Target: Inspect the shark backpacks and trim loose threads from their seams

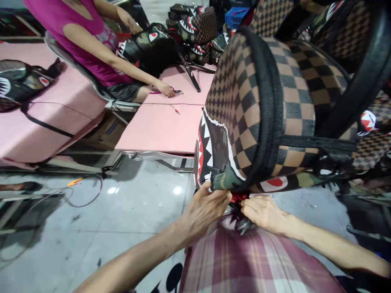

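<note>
A backpack (235, 110) with brown and black checks, a camouflage panel and a shark-mouth print stands tilted in front of me, above my lap. My left hand (210, 205) is closed on its lower edge, thumb on the camouflage panel and fingers curled underneath. Close beside it, my right hand (264, 211) has its fingers bent inward at the same lower edge. Between the two hands shows a bit of red lining (240, 198) with dark material below. What the fingertips pinch is partly hidden. A plaid cloth (232, 260) covers my lap.
A co-worker in a magenta shirt (88, 36) sits at the pink table (165, 126), holding small snips (177, 91). More shark-print backpacks (195, 26) are piled behind. Another bag (27, 81) lies on the left table. A cable (88, 203) runs over the floor.
</note>
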Demonstrator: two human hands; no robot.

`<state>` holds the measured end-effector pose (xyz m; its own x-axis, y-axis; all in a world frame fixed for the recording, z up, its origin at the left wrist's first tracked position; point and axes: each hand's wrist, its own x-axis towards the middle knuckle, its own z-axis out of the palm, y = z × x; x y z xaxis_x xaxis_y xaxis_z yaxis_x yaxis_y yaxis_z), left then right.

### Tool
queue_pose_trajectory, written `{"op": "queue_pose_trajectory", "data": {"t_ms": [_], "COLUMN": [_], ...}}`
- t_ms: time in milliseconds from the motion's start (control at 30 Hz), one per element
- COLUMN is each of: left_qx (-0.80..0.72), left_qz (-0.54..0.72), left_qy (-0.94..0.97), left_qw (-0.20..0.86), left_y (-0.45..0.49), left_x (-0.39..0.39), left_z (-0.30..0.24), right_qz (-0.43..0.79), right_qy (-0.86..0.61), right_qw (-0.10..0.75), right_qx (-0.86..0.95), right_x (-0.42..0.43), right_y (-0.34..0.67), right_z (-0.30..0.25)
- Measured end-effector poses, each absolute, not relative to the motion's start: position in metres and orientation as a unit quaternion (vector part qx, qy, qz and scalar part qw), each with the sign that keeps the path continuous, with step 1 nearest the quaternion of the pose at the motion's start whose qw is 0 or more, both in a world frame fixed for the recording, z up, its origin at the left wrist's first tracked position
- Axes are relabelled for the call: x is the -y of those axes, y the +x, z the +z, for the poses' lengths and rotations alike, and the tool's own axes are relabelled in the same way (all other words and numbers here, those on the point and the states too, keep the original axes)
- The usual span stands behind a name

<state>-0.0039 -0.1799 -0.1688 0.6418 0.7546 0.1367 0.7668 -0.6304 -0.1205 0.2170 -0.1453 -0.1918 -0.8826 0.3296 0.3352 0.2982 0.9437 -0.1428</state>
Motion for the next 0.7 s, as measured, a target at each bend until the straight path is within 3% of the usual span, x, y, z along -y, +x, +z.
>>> {"op": "queue_pose_trajectory", "data": {"t_ms": [367, 533, 700], "left_qx": [0.466, 0.499, 0.503], "left_qz": [-0.083, -0.099, -0.166], "left_qy": [-0.870, -0.846, -0.834], "left_qw": [0.137, 0.159, 0.150], "left_y": [-0.017, -0.040, -0.060], "left_x": [0.156, 0.157, 0.169], "left_z": [-0.135, -0.143, -0.180], "right_qz": [-0.043, -0.076, -0.083], "right_qy": [-0.159, -0.122, -0.114], "right_qw": [0.249, 0.140, 0.051], "right_qx": [0.954, 0.980, 0.989], "right_x": [0.118, 0.080, 0.057], "right_y": [0.201, 0.190, 0.176], "right_z": [-0.172, -0.149, -0.160]}}
